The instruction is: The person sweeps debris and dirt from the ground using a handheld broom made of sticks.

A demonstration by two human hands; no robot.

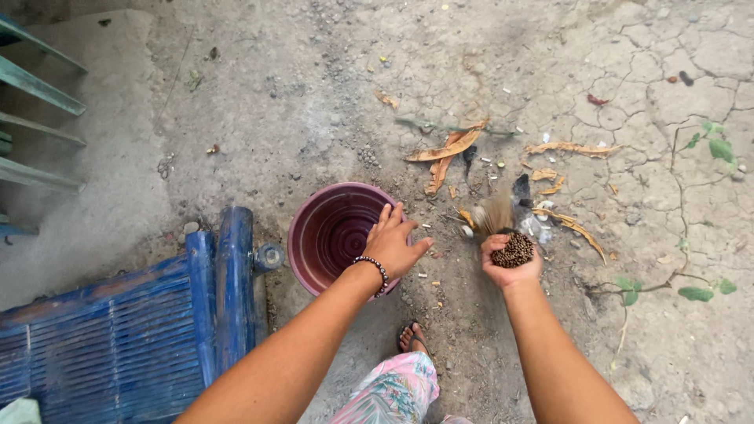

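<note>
- My right hand [511,263] is closed around a broom [512,250], a bundle of thin sticks seen end-on; the cut ends show as a dark brown cluster in my fist.
- The broom's bristles [495,212] fan out ahead of the hand toward the ground and look blurred.
- The broom is held above the dirt ground [314,94], right of the bucket and just short of a litter pile.
- My left hand [395,243] lies fingers spread on the near right rim of a maroon bucket [334,235]; it rests on the rim rather than gripping it, as far as I can tell.
- A dark bead bracelet [375,271] sits on the left wrist.
- The bucket stands upright on the ground, its ribbed inside visible.
- Just beyond the bristles lies the litter [530,224]: dry leaves, a dark scrap, bits of clear plastic and white specks.
- Longer dry leaves [448,149] lie farther off, above the bucket's right side.
- A blue bench [133,338] of slats fills the lower left, its rolled end just beside the bucket.
- Green slats [35,86] show at the far left edge.
- Below, between my arms, I see a flowered trouser leg [393,392] and a sandalled foot [412,338].
- A creeping plant [699,220] with green leaves runs over cracked soil on the right.
</note>
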